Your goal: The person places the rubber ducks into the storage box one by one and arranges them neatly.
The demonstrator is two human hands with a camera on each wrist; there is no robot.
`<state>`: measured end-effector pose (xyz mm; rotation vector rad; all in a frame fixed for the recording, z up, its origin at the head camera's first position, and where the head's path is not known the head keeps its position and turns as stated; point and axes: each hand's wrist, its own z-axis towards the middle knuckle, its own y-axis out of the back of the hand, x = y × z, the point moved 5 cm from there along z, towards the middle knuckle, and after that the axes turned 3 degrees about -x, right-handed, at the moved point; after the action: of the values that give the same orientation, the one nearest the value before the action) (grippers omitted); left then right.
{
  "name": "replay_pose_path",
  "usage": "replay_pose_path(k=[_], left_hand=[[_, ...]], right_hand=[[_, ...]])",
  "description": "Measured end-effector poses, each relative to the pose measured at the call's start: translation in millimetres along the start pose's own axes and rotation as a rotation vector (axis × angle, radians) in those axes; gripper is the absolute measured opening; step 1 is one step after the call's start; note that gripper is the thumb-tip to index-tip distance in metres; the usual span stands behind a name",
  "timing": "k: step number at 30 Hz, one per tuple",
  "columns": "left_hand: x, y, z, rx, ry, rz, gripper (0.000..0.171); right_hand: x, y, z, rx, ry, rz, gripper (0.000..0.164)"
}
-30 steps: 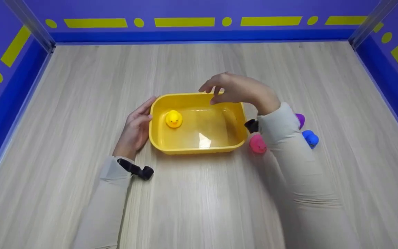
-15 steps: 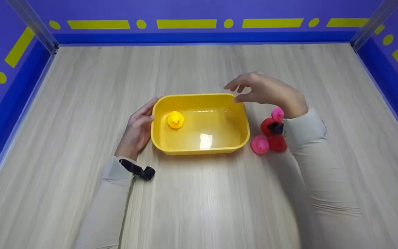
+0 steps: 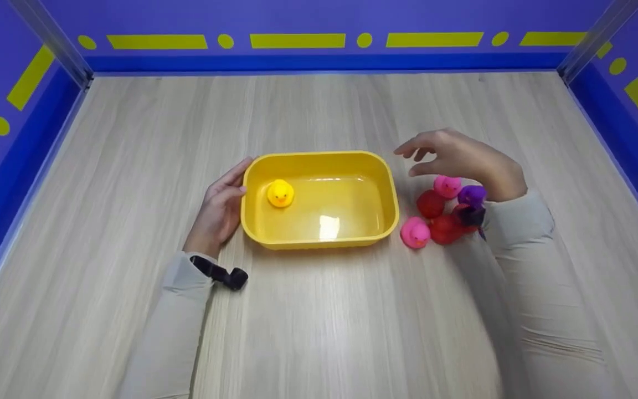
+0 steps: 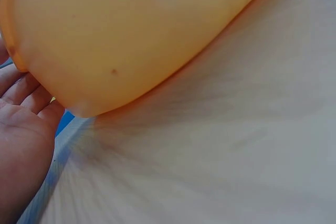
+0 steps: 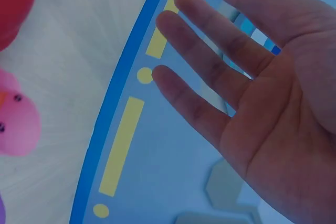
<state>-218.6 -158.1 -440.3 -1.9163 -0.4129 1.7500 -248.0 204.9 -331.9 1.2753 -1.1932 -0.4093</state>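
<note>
A yellow tub stands mid-table, with a yellow rubber duck inside near its left end. My left hand rests against the tub's left end, fingers along the outside and thumb at the rim. From the left wrist, the tub wall rises beside the left fingers. My right hand holds nothing and hovers right of the tub, fingers loosely bent. Below it lie a pink duck, a purple duck and red ducks, partly covered by the black wrist camera. Another pink duck sits nearest the tub.
The wood-grain table is enclosed by blue-purple walls with yellow marks at the back and sides. A black camera is strapped to the left wrist.
My right hand has moved right, from over the tub's back rim to above the ducks. More ducks have come into sight from behind the sleeve. The left hand stays put.
</note>
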Motion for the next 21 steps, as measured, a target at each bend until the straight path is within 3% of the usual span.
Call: replay_pose_path(k=[10, 21], left_hand=[[-0.2, 0.1, -0.3, -0.003, 0.006, 0.003, 0.06], [-0.8, -0.9, 0.5, -0.01, -0.004, -0.006, 0.06]], right_hand=[[-28.3, 0.4, -19.5, 0.045, -0.159, 0.064, 0.046], [-50.4, -1.1, -31.9, 0.085, -0.243, 0.131, 0.049]])
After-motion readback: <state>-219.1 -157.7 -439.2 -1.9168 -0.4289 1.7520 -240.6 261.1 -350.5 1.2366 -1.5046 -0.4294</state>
